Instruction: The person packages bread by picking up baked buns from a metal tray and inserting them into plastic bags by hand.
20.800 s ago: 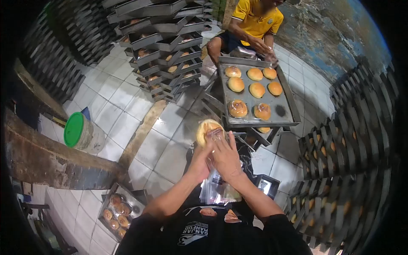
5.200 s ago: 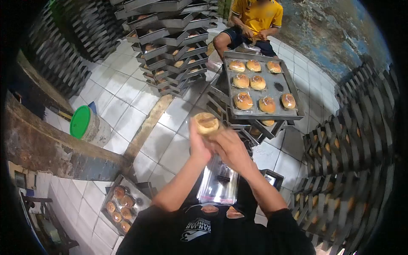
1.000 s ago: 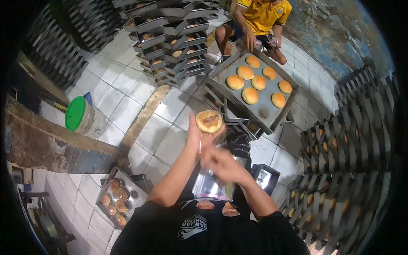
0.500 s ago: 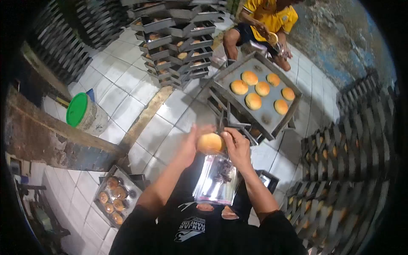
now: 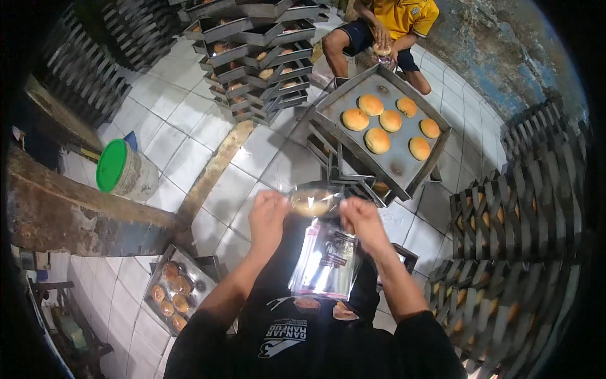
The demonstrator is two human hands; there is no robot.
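A round bun (image 5: 309,207) hangs in front of my lap inside a clear plastic bag (image 5: 323,193). My left hand (image 5: 267,218) pinches one top corner of that bag, with the fingers closed. The opposite corner is in the closed fingers of my right hand (image 5: 364,222). Just below lies a stack of shiny clear plastic bags (image 5: 309,265) on my lap, with dark print on the top one. Ahead and to the right, several golden buns (image 5: 377,140) sit on a metal tray (image 5: 353,88) raised on other trays.
A co-worker in a yellow shirt (image 5: 399,18) sits beyond the tray, holding a bun and a bag. Stacked trays (image 5: 265,47) stand ahead, with more racks (image 5: 511,215) at right. A tray of bagged buns (image 5: 201,284) is at lower left, and a green-lidded bucket (image 5: 142,177) at left.
My hands have moved apart to the bag's corners, and the bun now shows inside the plastic. The co-worker's hands have lowered toward the tray.
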